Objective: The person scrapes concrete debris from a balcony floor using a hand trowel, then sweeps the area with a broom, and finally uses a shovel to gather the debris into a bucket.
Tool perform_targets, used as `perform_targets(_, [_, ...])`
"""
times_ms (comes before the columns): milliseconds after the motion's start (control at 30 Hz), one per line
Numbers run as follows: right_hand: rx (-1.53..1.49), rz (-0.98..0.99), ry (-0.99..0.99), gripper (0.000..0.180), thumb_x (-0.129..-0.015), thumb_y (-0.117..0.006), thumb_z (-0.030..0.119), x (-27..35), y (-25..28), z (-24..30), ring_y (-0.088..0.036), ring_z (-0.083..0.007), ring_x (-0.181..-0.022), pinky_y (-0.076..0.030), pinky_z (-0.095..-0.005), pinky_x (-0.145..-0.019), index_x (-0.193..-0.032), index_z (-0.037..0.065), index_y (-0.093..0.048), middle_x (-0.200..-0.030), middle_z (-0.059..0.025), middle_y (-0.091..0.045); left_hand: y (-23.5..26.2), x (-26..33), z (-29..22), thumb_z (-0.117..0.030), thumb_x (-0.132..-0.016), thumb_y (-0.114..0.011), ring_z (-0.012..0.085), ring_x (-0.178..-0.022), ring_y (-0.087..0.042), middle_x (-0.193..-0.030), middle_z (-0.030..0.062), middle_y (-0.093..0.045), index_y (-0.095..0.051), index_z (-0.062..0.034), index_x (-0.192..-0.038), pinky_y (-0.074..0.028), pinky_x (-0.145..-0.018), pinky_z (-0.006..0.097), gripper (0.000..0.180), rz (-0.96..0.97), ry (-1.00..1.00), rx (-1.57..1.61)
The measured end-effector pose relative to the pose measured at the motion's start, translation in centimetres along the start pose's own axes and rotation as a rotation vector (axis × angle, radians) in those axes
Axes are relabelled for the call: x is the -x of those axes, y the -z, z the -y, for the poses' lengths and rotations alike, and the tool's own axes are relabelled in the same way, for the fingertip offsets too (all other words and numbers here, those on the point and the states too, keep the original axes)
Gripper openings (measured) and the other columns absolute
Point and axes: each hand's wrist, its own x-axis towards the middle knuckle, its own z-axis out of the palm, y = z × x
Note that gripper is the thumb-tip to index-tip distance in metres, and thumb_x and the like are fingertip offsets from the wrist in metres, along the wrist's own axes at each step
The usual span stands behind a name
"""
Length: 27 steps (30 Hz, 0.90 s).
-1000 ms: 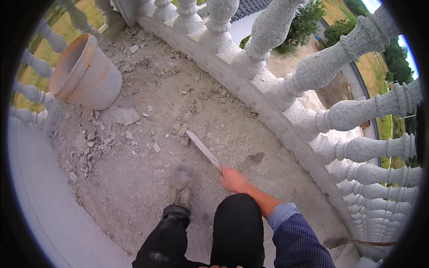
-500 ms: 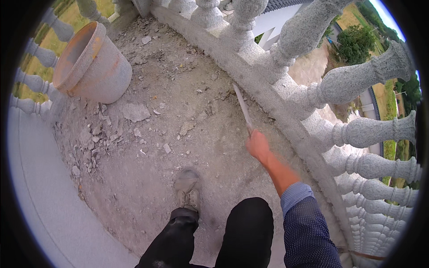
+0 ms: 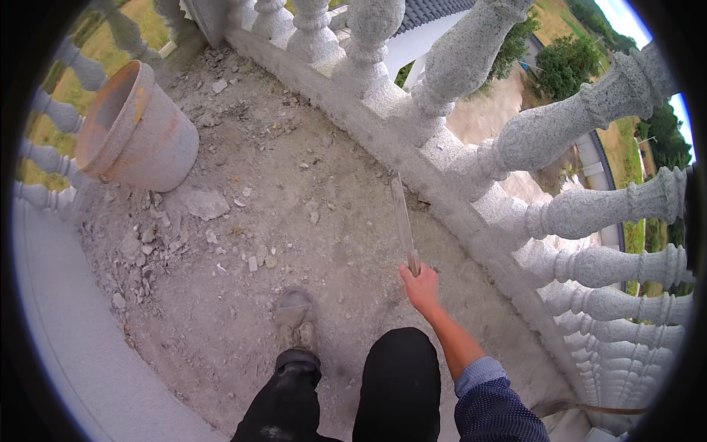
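Note:
My right hand [image 3: 422, 287] is closed round the short handle of a long, narrow, flat-bladed tool [image 3: 402, 221]; its exact kind does not show. The blade points away from me, its far end low over the dusty floor beside the concrete curb [image 3: 383, 151]. Fine grit and small crumbs lie around the blade. To the left of it, broken mortar pieces are scattered, among them a larger flat chunk [image 3: 206, 204]. My left hand is out of view.
A dusty, rust-stained bucket [image 3: 166, 144] leans at the far left. Grey stone balusters [image 3: 589, 214] line the curb on the right, with open ground below beyond them. A pale low wall [image 3: 59, 295] curves along the left. My shoe [image 3: 296, 317] is on the floor.
My right hand has drawn the tool back toward me along the curb. The view has shifted a little, so the bucket and balusters sit farther left and lower.

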Motion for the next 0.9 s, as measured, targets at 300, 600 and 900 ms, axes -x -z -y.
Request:
perform_targets(300, [0.379, -0.121, 0.087, 0.034, -0.088, -0.061, 0.034, -6.6, 4.0, -1.7, -0.063, -0.0453, -0.076, -0.048, -0.0498, -0.067, -0.085, 0.000, -0.062, -0.078, -0.0258, -0.065, -0.2, 0.4, 0.1, -0.028, -0.082, -0.068, 0.0268, -0.094, -0.060, -0.099, 0.0125, -0.061, -0.058, -0.0003, -0.123, -0.048, -0.083, 0.038, 0.050, 0.035, -0.033, -0.028])
perform_targets(600, [0.316, -0.076, 0.141, 0.027, -0.086, -0.059, 0.028, -5.5, 4.5, 0.4, -0.064, -0.0454, -0.081, -0.050, -0.0511, -0.073, -0.088, 0.002, -0.065, -0.081, -0.0261, -0.065, -0.1, 0.6, 0.1, -0.027, -0.082, -0.069, 0.0273, -0.094, -0.060, -0.099, 0.0130, -0.061, -0.057, 0.0014, -0.124, -0.048, -0.083, 0.039, 0.052, 0.020, 0.023, -0.008])
perform_targets(900, [0.416, 0.034, 0.131, 0.028, -0.086, -0.057, 0.027, -4.1, 4.2, 3.2, -0.065, -0.0440, -0.087, -0.050, -0.0490, -0.078, -0.095, 0.002, -0.068, -0.087, -0.0278, -0.065, -0.2, 0.9, 0.1, -0.027, -0.082, -0.068, 0.0275, -0.096, -0.060, -0.100, 0.0138, -0.061, -0.058, 0.0005, -0.122, -0.049, -0.083, 0.039, 0.049, -0.006, 0.042, -0.004])
